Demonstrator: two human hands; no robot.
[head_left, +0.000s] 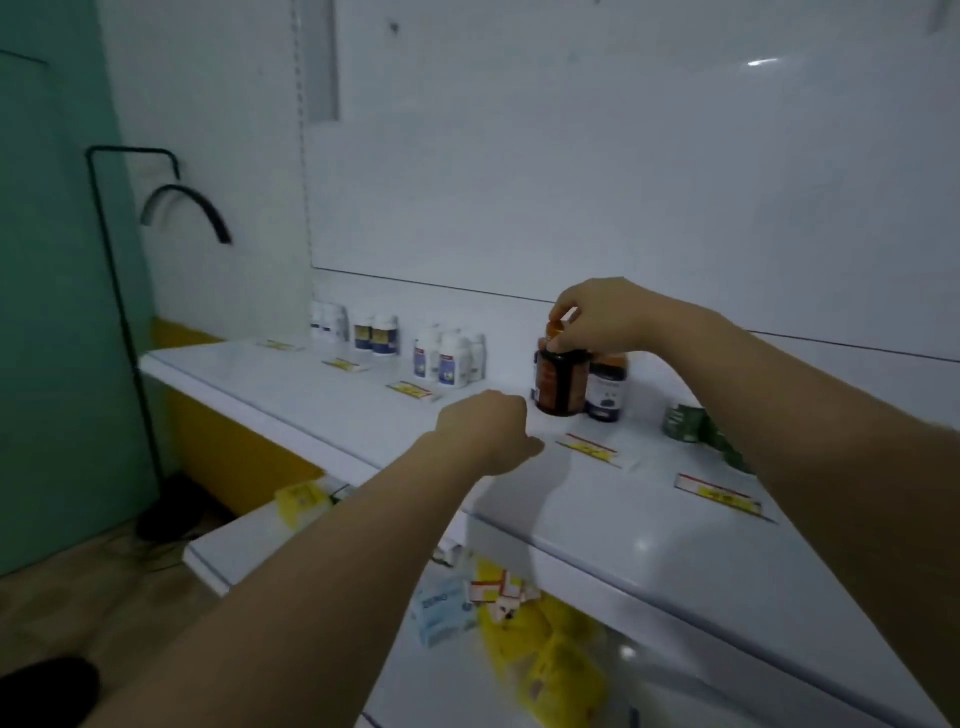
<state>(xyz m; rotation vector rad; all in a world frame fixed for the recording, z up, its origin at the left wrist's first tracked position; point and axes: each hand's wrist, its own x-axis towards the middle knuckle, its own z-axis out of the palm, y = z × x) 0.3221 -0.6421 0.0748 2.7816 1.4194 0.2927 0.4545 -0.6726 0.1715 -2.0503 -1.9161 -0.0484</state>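
Right hand (597, 322) pinches the amber bottle (561, 384) by its orange cap, fingertips and thumb curled round the lid from above, so that's a firm top grasp. Left hand (488, 434) hovers low over the white shelf (311, 395) in front of the bottle, fingers curled under in a loose fist, nothing visible in it. The bottle is at the back of the shelf, touching or just beside a dark blue-labelled bottle (607, 389) on its right and behind the yellow price tag (589, 449). I can't tell if its base is seated on the shelf or just off it. I judge the step as placing or straightening this bottle in its row, near the end of that move. Long axis runs close to vertical, cap up, with the top leaning slightly to the right and toward the wall; the orange label faces left-front, not square to the aisle. Next I'd want the base flat, then a small twist at the cap to bring the label forward, then let go without knocking the neighbour. The left hand is close enough to steady the body if it wobbles. White bottles (447, 358) stand well apart to the left, green packs (685, 423) to the right.
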